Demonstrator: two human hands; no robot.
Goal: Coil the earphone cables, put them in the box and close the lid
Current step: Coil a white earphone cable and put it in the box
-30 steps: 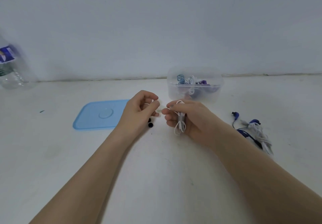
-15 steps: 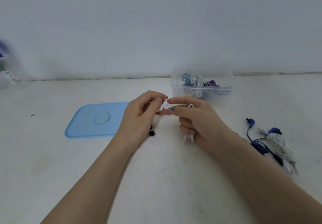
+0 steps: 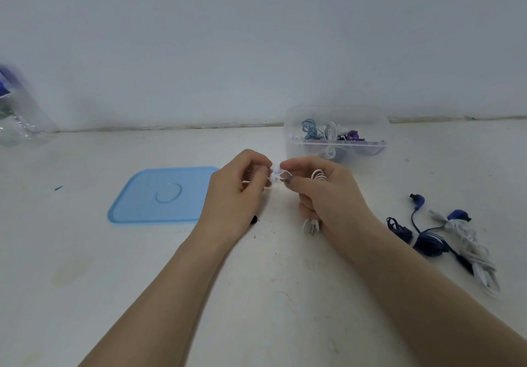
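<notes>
My right hand (image 3: 325, 195) grips a coiled white earphone cable (image 3: 318, 176), whose loops stick out above and below the fist. My left hand (image 3: 233, 192) pinches the cable's white earbud end (image 3: 275, 173), where the fingertips of both hands meet. Just behind my hands stands a clear plastic box (image 3: 370, 154) with several coiled earphones inside. Its blue lid (image 3: 159, 195) lies flat on the table to the left. A dark blue earphone (image 3: 422, 235) and another white earphone bundle (image 3: 473, 255) lie on the table to the right.
At the far left edge stands a clear plastic bottle (image 3: 17, 115), blurred. A small black earbud tip (image 3: 253, 219) lies by my left wrist. The white table (image 3: 256, 309) meets a plain wall behind the box.
The hands have come together at the earbud end, and my right hand has turned with the coil. The view has shifted, so the box and loose earphones appear further right.
</notes>
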